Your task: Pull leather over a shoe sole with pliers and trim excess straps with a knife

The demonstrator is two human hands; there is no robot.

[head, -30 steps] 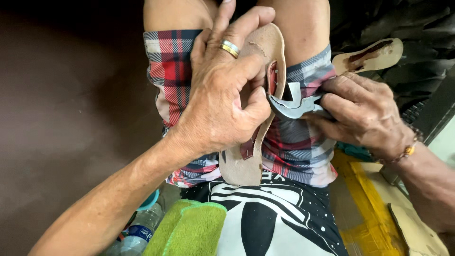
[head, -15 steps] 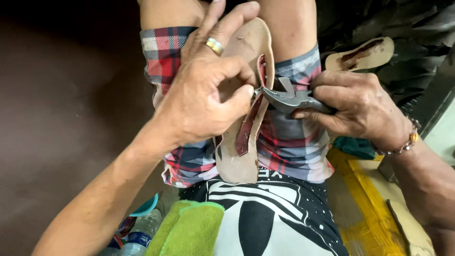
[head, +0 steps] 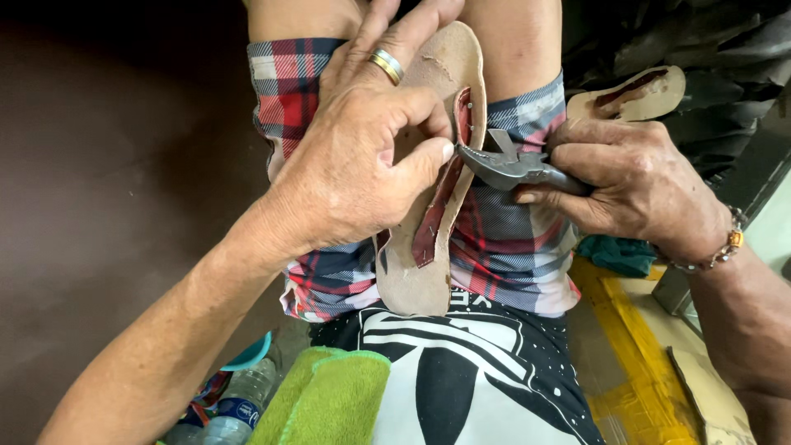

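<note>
Head view, left hand (head: 354, 165) covering tan sole (head: 428, 214), pincers (head: 507, 165) handles hidden in right hand (head: 634, 181)

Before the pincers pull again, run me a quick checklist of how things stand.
1. Left hand grips the tan sole against the lap: ok.
2. Right hand closed around the pincers: ok.
3. Pincer nose meets the red strip at the sole's edge: ok.
4. Pincers actually biting the strip: cannot tell, the left thumb covers that spot.
5. Left thumb away from the metal nose: not ok, it sits right beside it.
6. Second sole lies apart, out of the way: ok.
</note>
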